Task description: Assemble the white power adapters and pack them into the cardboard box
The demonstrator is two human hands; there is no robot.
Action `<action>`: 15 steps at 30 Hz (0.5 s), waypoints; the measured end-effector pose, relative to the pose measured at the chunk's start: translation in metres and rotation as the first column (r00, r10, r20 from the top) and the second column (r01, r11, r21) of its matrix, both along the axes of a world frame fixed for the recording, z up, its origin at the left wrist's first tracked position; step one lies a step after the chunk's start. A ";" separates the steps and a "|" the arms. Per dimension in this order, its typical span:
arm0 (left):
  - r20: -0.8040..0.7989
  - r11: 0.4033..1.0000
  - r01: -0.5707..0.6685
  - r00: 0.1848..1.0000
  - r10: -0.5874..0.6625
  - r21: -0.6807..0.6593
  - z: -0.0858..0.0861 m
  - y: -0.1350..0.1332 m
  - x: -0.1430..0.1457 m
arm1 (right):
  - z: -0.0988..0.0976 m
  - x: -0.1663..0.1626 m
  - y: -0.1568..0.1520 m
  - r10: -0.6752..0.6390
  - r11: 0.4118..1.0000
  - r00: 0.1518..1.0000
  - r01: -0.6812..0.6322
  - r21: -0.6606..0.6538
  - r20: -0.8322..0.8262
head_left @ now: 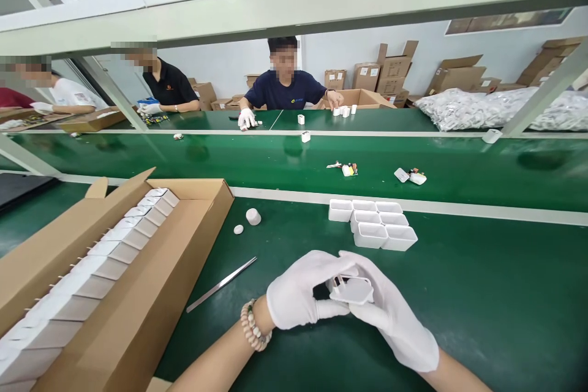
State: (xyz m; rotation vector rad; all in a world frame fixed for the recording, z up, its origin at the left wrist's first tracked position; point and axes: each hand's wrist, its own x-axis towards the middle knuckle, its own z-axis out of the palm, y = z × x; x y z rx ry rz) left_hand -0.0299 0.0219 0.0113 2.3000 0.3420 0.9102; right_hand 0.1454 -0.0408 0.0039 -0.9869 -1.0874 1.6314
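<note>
Both my hands, in white gloves, hold one white plug adapter (353,291) between them, its metal pins showing on the side toward my left hand. The fingers of my left hand (305,291) pinch it from the left, with the thumb along its lower edge. My right hand (390,306) wraps round its right side. Just beyond the hands stands a group of several open white plastic housings (371,236). Metal tweezers (222,285) lie on the green table left of my left hand. Near them are a small white cap (253,216) and a white disc (238,229).
At left, a cardboard box (193,245) holds a row of white plug adapters (110,251). Across the green conveyor belt (257,159) lie circuit assemblies (346,169) and white parts (410,176). Co-workers (285,89) sit opposite. A metal frame bar (294,6) crosses overhead.
</note>
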 end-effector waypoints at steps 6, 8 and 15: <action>0.030 0.996 0.006 1.000 -0.009 0.086 0.002 -0.001 0.008 | 0.002 0.002 -0.002 -0.018 0.995 0.996 0.009 0.103 0.083; 0.042 0.995 -0.028 0.999 0.024 0.100 0.003 -0.003 0.007 | 0.001 0.002 -0.003 -0.023 0.993 0.997 0.014 0.115 0.079; 0.054 0.997 -0.039 0.998 0.035 0.071 0.001 -0.007 0.005 | -0.005 0.002 0.000 -0.075 0.987 0.995 0.064 0.148 0.069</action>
